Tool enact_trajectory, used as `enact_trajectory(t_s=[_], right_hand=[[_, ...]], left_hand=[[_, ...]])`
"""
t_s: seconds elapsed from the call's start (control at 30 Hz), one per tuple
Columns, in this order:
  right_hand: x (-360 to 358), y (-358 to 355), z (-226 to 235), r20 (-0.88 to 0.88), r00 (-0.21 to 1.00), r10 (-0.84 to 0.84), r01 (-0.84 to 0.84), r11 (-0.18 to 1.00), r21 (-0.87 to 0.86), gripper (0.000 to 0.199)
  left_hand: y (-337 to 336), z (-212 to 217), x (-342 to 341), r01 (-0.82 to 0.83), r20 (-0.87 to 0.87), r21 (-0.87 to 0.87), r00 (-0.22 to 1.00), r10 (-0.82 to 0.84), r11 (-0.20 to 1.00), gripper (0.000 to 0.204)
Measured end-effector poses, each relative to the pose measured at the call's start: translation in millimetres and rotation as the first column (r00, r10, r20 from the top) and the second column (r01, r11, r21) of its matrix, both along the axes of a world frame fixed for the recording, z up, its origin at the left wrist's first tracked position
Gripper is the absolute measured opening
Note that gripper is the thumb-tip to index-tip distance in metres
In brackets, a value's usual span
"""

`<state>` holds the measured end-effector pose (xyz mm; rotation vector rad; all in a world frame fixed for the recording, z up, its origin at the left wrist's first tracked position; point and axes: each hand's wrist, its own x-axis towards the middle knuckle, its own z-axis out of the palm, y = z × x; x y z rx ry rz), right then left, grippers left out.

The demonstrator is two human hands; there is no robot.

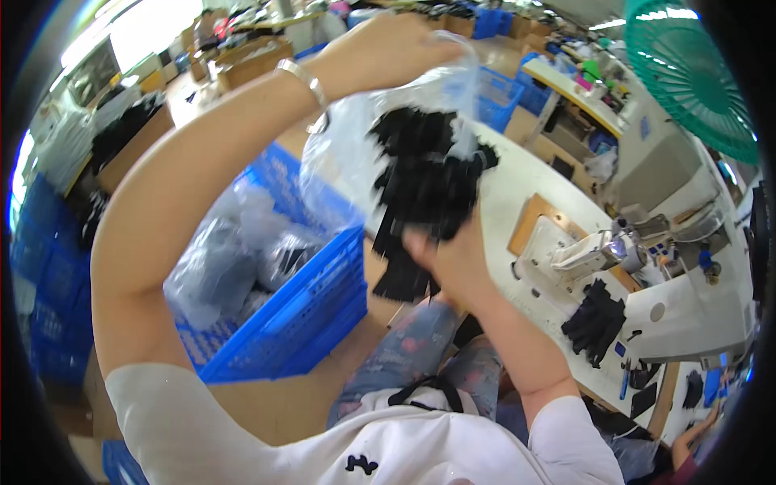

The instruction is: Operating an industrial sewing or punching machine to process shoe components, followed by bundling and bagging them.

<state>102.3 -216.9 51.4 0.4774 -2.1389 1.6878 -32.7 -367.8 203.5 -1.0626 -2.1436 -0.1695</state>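
Observation:
My left hand (396,52) is raised at the top of the view, its fingers closed on the rim of a clear plastic bag (343,133). The bag hangs wide below it. Against the bag, a thick bundle of black fabric pieces (428,174) is gripped from below by my right hand (454,255). Motion blurs the bundle, and I cannot tell how far it sits inside the bag. Some longer black strips dangle under my right hand, above my lap.
A blue plastic crate (295,327) with filled clear bags (222,259) stands at my left. To the right, a white table (517,178) carries a sewing machine (594,252) and a black fabric pile (596,322). A green fan (699,81) is at upper right. Another person's arm (691,440) shows lower right.

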Motion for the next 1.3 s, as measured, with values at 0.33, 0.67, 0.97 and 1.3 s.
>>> enact_trajectory(t_s=[0.33,0.67,0.97,1.3], right_hand=[[-94,-35,12,0.018,0.998,0.061,-0.058,0.757,0.651,0.046],[-93,-55,-12,-0.043,0.968,0.245,-0.249,0.949,-0.196,0.052],[-84,-138,-45,0.260,0.850,0.459,-0.338,0.852,-0.399,0.059],[-32,-137,-51,0.213,0.674,0.707,-0.724,0.690,0.002,0.036]], left_hand=[[55,-36,89,0.477,0.329,0.224,0.784,-0.527,0.850,0.040],[-32,-185,168,-0.387,0.196,0.737,0.907,0.372,0.554,0.050],[-65,-169,272,-0.293,0.383,0.864,0.911,-0.156,0.411,0.051],[-172,-126,204,-0.761,0.732,0.639,0.560,-0.389,0.109,0.037]])
